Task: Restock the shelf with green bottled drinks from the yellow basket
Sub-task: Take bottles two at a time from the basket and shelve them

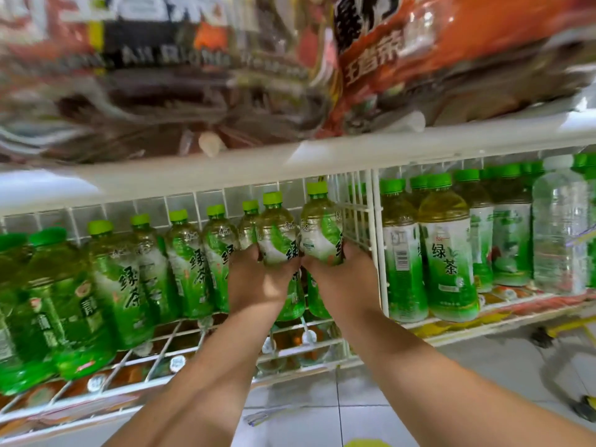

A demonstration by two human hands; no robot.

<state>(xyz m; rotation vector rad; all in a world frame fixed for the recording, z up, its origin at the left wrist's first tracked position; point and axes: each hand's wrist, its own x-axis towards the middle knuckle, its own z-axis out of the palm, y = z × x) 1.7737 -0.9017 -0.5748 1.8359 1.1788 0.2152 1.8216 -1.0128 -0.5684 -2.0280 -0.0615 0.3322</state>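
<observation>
Now a green bottle (278, 233) per hand (258, 279).

Two held bottles (278, 233) on wire shelf (225, 337), bottle row (129, 279) left, divider (375, 240) right

i see my left hand (258, 279) and right hand (346, 279) bare, no gloves, rings or watch; both forearms bare, no sleeve in view.
</observation>
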